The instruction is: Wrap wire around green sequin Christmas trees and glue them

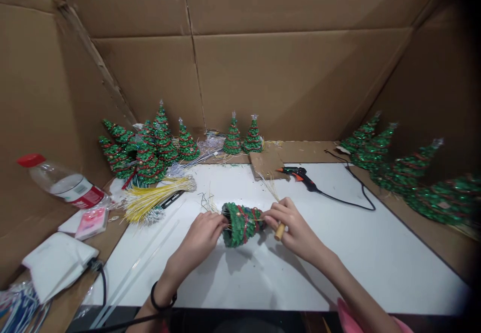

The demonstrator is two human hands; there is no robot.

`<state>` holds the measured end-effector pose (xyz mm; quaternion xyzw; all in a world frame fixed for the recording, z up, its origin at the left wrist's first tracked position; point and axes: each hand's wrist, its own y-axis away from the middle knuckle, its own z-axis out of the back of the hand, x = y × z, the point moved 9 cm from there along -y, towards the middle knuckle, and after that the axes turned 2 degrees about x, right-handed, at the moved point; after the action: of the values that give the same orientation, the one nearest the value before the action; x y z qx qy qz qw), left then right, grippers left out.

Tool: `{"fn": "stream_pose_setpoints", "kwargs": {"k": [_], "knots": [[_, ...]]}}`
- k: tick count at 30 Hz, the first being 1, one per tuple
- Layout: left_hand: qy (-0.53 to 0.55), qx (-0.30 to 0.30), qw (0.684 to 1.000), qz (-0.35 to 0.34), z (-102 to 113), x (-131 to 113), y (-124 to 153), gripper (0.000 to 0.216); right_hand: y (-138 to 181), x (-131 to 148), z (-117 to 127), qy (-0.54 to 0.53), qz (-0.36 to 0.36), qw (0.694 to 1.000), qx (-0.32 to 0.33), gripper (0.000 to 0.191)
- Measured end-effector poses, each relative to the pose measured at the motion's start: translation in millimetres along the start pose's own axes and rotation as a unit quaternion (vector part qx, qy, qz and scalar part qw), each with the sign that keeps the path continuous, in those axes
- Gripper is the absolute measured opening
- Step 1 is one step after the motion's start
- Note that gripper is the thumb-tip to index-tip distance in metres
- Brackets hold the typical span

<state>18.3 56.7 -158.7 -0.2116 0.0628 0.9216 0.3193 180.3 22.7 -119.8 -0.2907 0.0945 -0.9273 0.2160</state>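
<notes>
A small green beaded Christmas tree with red garlands lies on its side just above the white work board, its open base pointing left. My left hand is closed around the base end, where thin pale wires stick out. My right hand pinches the narrow tip end and also has a short wooden stick tucked under its fingers. A bundle of yellow wires lies to the left of my hands.
Finished beaded trees stand in a cluster at the back left, as a pair at the back centre, and in a row along the right. A black and orange glue gun with its cord lies behind. A plastic bottle lies left. Cardboard walls surround.
</notes>
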Motion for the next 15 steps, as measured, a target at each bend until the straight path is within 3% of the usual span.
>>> {"fn": "stream_pose_setpoints", "kwargs": {"k": [8,15], "knots": [[-0.094,0.026,0.995,0.032,-8.5,-13.0,-8.0,0.025,-5.0,-5.2,-8.6,-0.015,-0.045,0.997,-0.053,0.024],[0.005,-0.002,0.998,0.067,-13.3,-5.8,-9.9,0.025,0.9,-11.0,-2.2,-0.039,-0.066,0.995,-0.060,0.025]]}}
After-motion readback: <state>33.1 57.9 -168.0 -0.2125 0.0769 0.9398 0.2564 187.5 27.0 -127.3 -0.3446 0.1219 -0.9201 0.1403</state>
